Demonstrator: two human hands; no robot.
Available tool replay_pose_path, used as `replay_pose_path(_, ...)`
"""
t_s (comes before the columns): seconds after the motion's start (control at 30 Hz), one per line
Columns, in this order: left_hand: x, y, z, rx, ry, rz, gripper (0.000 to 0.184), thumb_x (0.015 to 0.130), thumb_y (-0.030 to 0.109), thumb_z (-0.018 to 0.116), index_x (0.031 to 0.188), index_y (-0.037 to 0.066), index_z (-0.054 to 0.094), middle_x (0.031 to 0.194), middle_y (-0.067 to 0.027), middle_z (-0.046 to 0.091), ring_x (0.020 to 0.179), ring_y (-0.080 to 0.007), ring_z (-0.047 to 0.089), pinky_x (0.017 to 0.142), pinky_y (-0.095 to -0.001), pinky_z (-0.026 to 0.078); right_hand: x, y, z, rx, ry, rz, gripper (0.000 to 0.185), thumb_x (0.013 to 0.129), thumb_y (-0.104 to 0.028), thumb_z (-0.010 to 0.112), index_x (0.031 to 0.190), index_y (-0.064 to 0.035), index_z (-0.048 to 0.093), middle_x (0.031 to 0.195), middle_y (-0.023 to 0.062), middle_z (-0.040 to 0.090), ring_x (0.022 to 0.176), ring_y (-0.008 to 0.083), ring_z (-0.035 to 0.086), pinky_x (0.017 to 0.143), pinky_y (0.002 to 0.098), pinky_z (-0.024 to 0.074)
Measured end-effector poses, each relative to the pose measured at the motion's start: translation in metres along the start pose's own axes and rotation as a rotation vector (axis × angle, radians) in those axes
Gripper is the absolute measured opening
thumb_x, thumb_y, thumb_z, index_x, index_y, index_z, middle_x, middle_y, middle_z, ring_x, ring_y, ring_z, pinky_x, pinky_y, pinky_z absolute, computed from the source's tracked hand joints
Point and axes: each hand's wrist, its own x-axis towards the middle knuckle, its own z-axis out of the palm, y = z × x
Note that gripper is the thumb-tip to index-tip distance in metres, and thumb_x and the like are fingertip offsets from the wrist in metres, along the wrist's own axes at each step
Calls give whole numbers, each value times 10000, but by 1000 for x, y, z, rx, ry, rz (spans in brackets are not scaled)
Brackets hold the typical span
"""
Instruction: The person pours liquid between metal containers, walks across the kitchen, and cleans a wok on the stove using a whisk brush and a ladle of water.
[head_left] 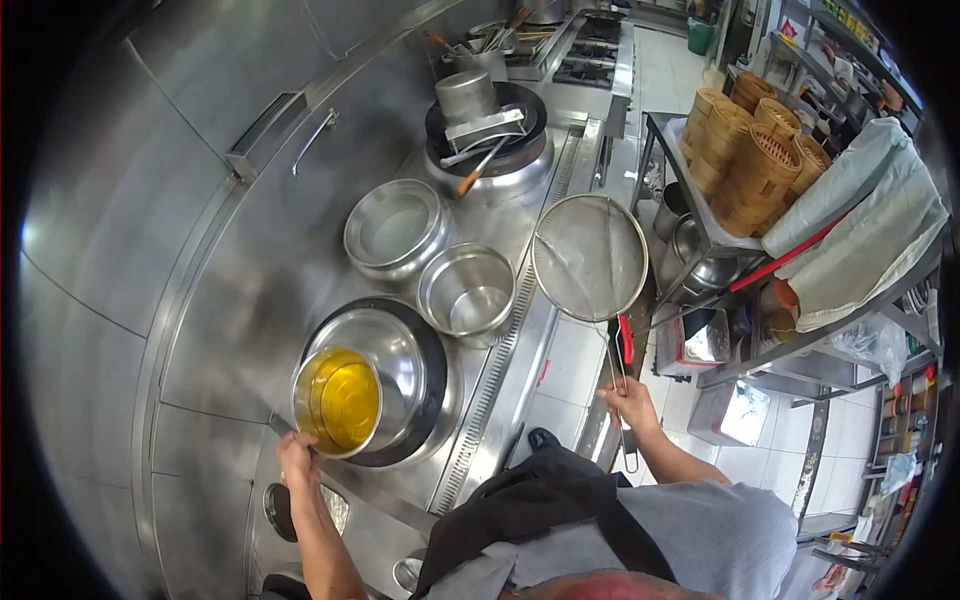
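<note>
My left hand (296,460) is closed at the near rim of a metal pot that holds yellow oil (348,402); the exact grip is partly hidden. This pot is over a wide steel bowl (395,345) sitting in a black wok (432,345). In my right hand (628,402) is the wire handle of a large round fine-mesh strainer (590,257), held out flat over the counter's front edge. Beyond the oil stand a deep steel pot (468,316) and a wider pot with cloudy liquid (398,222).
Farther along the range, another wok (532,108) carries a saucepan (465,97) and a wooden-handled tool (470,182). Gas burners (590,62) lie at the far end. On my right, a metal rack holds bamboo steamers (765,165) and draped cloths (870,240).
</note>
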Motion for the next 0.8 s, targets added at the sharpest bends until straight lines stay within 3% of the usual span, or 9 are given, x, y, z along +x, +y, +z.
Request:
replay_pose_path(0.1, 26, 28, 47, 46, -53, 114, 88, 631, -10, 523, 601, 53, 469, 546, -27, 455, 410, -118, 404, 346, -270, 342, 4, 8, -13, 10, 20, 36, 240, 772, -102, 683, 883, 9, 502, 521, 44, 508, 340, 136, 466, 303, 264, 339)
replay_pose_path(0.23, 61, 56, 95, 66, -130, 98, 103, 626, -37, 512, 650, 62, 498, 561, -17, 468, 446, -109, 408, 378, -270, 303, 12, 16, -29, -89, 83, 56, 223, 778, -135, 681, 855, 1, 523, 506, 39, 504, 328, 119, 454, 295, 246, 326)
replay_pose_path(0.3, 70, 73, 117, 196, -183, 151, 77, 644, -16, 541, 629, 50, 505, 563, -26, 479, 449, -116, 449, 374, -275, 393, 9, 16, -32, -83, 88, 71, 249, 784, -154, 679, 884, 3, 515, 515, 33, 499, 320, 110, 442, 291, 232, 319)
replay_pose_path(0.43, 96, 88, 154, 236, -228, 183, 67, 652, -13, 560, 613, 5, 509, 568, -54, 504, 430, -142, 476, 390, -270, 475, 4, -1, -33, -73, 91, 141, 252, 794, -168, 669, 898, 1, 513, 530, 31, 495, 324, 103, 434, 299, 225, 318)
replay_pose_path(0.8, 127, 120, 209, 494, -252, 240, 77, 656, 2, 569, 606, -13, 512, 594, -83, 531, 457, -179, 552, 377, -287, 500, 13, -1, -31, -50, 65, 224, 201, 814, -134, 644, 894, -9, 509, 524, 22, 490, 323, 99, 427, 301, 219, 307)
